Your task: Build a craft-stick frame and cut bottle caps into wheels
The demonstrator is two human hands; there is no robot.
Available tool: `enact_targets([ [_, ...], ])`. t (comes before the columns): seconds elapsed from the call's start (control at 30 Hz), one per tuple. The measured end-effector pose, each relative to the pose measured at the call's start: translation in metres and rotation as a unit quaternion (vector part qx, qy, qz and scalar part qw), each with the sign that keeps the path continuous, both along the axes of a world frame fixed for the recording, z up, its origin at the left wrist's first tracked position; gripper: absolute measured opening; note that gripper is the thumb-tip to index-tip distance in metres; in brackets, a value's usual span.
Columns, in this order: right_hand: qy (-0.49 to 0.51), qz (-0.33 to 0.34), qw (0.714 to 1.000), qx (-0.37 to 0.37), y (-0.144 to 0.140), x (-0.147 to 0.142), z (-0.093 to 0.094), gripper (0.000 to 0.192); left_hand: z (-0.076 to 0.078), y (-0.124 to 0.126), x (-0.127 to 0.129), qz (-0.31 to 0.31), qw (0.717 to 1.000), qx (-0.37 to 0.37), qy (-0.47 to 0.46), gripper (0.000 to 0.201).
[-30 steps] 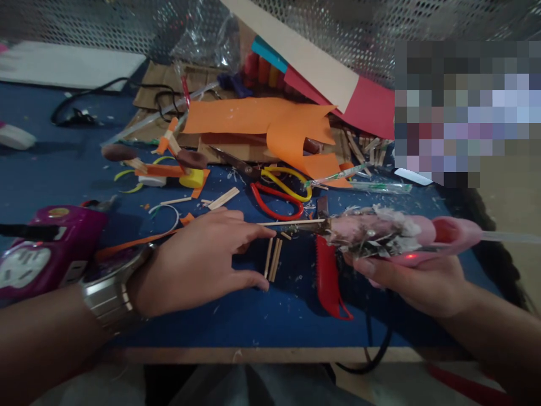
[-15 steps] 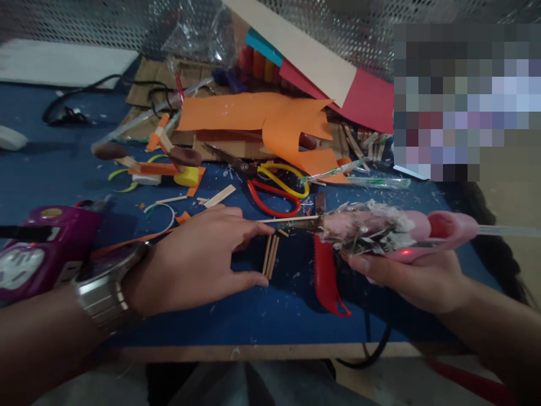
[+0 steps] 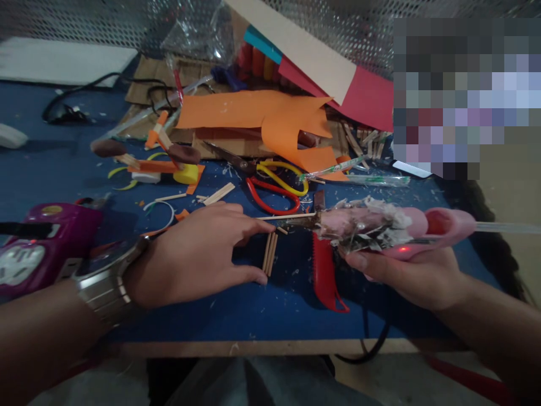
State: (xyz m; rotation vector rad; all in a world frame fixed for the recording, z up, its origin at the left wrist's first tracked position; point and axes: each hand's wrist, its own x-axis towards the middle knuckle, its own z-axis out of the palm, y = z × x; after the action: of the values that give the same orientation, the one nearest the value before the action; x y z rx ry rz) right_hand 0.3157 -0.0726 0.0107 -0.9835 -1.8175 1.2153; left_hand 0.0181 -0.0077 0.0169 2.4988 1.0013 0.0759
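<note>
A pink hot glue gun [image 3: 439, 225], with a lit red light and matted whitish strands round its front, is gripped in my right hand [image 3: 422, 276]. Its dark nozzle points left, close to my left index fingertip. My left hand [image 3: 194, 254], with a metal watch [image 3: 103, 287] on the wrist, spans a few short wooden sticks [image 3: 269, 254] lying side by side. The index finger is at their far end and the thumb at their near end. One long thin stick [image 3: 291, 216] lies just beyond the nozzle. Below the gun sits a red toothed-edge tool [image 3: 323, 270].
Scissors [image 3: 274, 180] with red and yellow handles lie behind my hands, near cut orange paper [image 3: 253, 110]. A small stick-and-paper model [image 3: 156, 163] stands left of them. A purple device [image 3: 54, 242] is at far left. The table's front edge [image 3: 253, 348] runs near me.
Hardly anything differs. The view has shifted slightly, and both hands keep their hold, with the nozzle still beside my left index finger.
</note>
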Motion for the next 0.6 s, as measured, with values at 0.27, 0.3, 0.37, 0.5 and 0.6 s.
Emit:
enact_targets([
  [0.27, 0.008, 0.025, 1.000, -0.010, 0.0024, -0.0011, 0.0023, 0.065, 0.0014, -0.0002, 0.0012, -0.011, 1.000, -0.001, 0.025, 0.054],
  [0.3, 0.008, 0.024, 1.000, -0.008, 0.0022, -0.0012, 0.0026, 0.064, 0.0018, -0.0005, 0.0015, -0.010, 1.000, -0.001, 0.022, 0.052],
  [0.37, 0.009, 0.024, 1.000, -0.005, 0.0014, -0.0013, 0.0028, 0.064, 0.0028, -0.0013, 0.0022, -0.007, 1.000, -0.005, 0.013, 0.048],
  [0.5, 0.003, -0.007, 1.000, -0.006, -0.0001, -0.0008, 0.0015, 0.055, 0.0039, -0.0028, 0.0013, 0.000, 1.000, -0.028, -0.002, 0.050],
  [0.6, 0.000, -0.077, 0.997, -0.015, -0.0012, -0.0002, -0.0018, 0.032, 0.0011, -0.0044, -0.0030, 0.022, 0.998, -0.022, -0.059, 0.052],
])
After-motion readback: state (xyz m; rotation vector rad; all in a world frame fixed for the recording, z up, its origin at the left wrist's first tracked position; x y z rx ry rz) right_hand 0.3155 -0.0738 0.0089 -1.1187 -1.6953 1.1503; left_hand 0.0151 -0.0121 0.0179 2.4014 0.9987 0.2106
